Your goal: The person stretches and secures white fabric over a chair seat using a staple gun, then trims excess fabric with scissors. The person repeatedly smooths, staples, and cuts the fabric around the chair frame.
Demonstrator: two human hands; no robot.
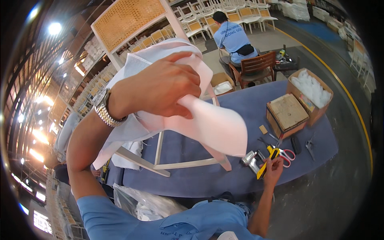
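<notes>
My left hand (162, 86), with a metal watch on its wrist, grips white padding sheet (218, 124) over the seat of a chair. The sheet's loose end curls out to the right of my fingers. The pale wooden chair (188, 164) stands on a blue padded table, its woven cane back (130, 22) at the far side. Down at the table's near edge, my right hand (273, 172) is closed on a yellow-and-black utility knife (263, 170). Beside it lie a silver staple gun (251, 160) and scissors (287, 157) with red-and-white handles.
On the blue table (244, 104) are a closed cardboard box (287, 114), an open box of white stuffing (312, 88) and dark pliers (310, 148). A plastic bag (148, 202) sits near my body. Beyond, a co-worker (234, 40) sits facing away, near rows of chairs.
</notes>
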